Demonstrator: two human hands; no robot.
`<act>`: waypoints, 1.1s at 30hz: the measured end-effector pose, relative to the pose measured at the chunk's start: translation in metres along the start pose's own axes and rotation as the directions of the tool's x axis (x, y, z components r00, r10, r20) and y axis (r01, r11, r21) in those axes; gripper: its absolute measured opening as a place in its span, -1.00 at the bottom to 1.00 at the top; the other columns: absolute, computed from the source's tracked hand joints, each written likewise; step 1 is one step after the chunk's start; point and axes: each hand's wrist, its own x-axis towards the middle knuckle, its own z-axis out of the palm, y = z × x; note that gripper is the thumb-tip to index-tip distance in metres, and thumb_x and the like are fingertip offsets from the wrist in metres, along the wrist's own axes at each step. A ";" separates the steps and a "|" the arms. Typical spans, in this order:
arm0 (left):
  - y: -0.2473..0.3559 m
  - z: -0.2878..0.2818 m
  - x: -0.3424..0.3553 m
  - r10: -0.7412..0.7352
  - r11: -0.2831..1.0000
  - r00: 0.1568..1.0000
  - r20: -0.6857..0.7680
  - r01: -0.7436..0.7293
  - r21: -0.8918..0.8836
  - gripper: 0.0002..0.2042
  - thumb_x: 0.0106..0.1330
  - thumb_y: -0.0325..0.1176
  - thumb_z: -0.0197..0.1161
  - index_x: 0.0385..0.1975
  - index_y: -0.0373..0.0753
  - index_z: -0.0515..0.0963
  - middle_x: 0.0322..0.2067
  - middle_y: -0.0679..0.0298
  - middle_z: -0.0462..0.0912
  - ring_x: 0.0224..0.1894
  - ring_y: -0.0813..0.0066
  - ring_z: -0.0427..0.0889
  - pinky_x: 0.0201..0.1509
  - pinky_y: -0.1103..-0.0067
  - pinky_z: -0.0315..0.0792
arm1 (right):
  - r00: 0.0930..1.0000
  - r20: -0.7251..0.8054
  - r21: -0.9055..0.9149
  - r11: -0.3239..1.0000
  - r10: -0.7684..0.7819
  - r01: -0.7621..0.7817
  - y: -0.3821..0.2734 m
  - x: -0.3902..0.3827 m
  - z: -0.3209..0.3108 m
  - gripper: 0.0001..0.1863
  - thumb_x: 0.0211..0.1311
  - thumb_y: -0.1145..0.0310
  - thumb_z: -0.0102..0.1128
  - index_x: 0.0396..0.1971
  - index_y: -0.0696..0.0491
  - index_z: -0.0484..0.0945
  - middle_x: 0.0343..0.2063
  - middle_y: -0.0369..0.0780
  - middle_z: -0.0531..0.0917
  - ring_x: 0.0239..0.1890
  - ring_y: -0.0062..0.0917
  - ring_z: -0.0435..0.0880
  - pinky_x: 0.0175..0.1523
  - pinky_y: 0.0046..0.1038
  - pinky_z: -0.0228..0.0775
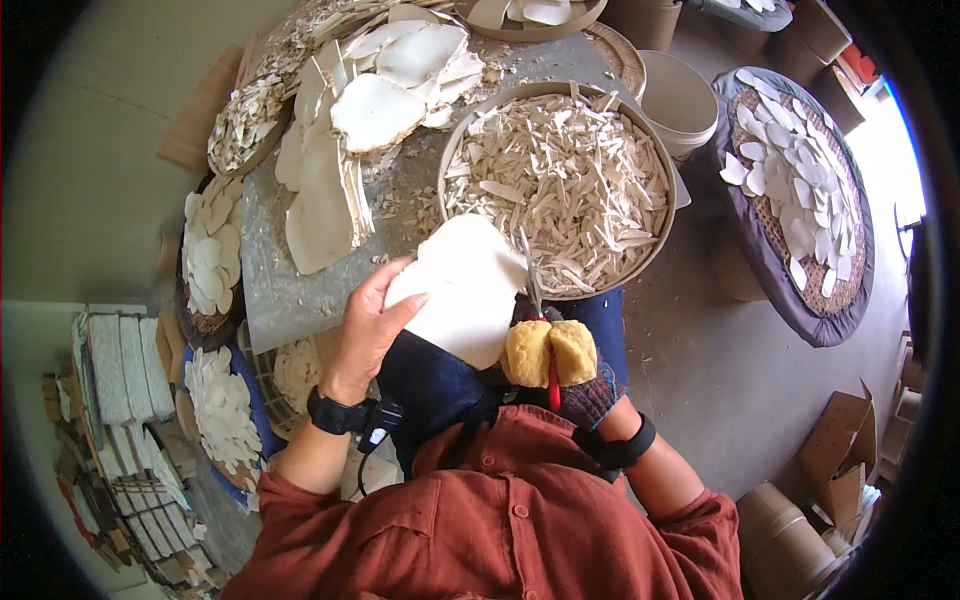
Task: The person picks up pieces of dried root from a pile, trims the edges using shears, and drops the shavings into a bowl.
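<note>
My left hand (368, 330) is closed on the left edge of a thin, flat, off-white piece (462, 290) with a rounded outline, thumb on top. On my right hand (592, 396) is a dark knitted glove. It grips a pair of scissors (534, 285) with red handles wrapped in thick yellow padding. The blades point away from me, beside the right edge of the white piece; I cannot tell whether they touch it. Beyond my hands a round tray (447, 180) holds many pale cut strips (560, 175).
Large off-white slabs (378, 112) are stacked on a grey table (285, 290) ahead left. A white bucket (680, 95) stands behind the tray. At right, a cloth-edged round rack (740, 235) carries trimmed white pieces (800, 170). Cardboard boxes (840, 450) lie at lower right.
</note>
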 end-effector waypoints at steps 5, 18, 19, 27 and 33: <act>-0.021 0.032 -0.008 0.166 0.959 0.903 -0.396 -0.241 -0.149 -0.56 0.22 -0.51 0.02 0.10 -0.38 0.15 -0.03 0.12 0.40 -0.02 0.40 0.44 0.08 0.51 0.32 | 0.943 0.333 0.116 0.993 -0.025 -0.015 -0.011 0.004 0.009 -0.74 0.27 0.37 -0.07 -0.08 0.11 0.43 -0.10 -0.19 0.53 -0.04 -0.47 0.50 0.10 -0.46 0.30; -0.022 0.046 -0.008 0.030 0.984 0.978 -0.207 -0.065 -0.168 -0.55 0.18 -0.48 0.09 0.02 -0.25 0.04 -0.18 -0.01 0.45 -0.43 0.29 0.62 -0.49 0.57 0.58 | 0.995 0.060 -0.322 0.945 0.081 -0.057 -0.012 -0.003 0.011 -0.79 0.20 0.39 0.04 -0.18 0.11 0.46 -0.26 -0.22 0.59 -0.18 -0.47 0.57 -0.05 -0.50 0.39; -0.022 0.045 -0.008 0.031 0.984 0.978 -0.207 -0.066 -0.168 -0.55 0.18 -0.48 0.09 0.02 -0.25 0.04 -0.18 -0.01 0.45 -0.43 0.29 0.62 -0.49 0.57 0.58 | 0.990 0.040 0.007 0.990 0.138 -0.138 -0.013 -0.005 0.013 -0.79 0.19 0.39 0.05 -0.18 0.10 0.47 -0.26 -0.22 0.59 -0.18 -0.46 0.57 -0.05 -0.49 0.40; -0.021 0.043 -0.018 -0.047 0.968 0.990 -0.137 0.011 -0.249 -0.52 0.16 -0.49 0.10 0.04 -0.24 0.05 -0.17 0.02 0.44 -0.42 0.28 0.62 -0.45 0.54 0.59 | 0.928 0.290 -0.843 0.397 -0.234 0.364 -0.021 -0.003 0.017 -0.68 0.03 0.29 0.22 -0.18 0.05 0.49 -0.26 -0.20 0.59 -0.20 -0.42 0.57 -0.09 -0.46 0.41; -0.023 0.039 -0.027 -0.037 0.966 0.994 -0.107 0.009 -0.257 -0.47 0.14 -0.47 0.13 0.09 -0.22 0.05 -0.16 0.07 0.44 -0.39 0.30 0.62 -0.48 0.55 0.58 | 0.987 0.155 -0.735 0.662 -0.051 0.150 -0.014 0.002 0.005 -0.80 0.18 0.33 0.05 -0.27 0.09 0.53 -0.34 -0.18 0.62 -0.26 -0.42 0.61 -0.15 -0.49 0.42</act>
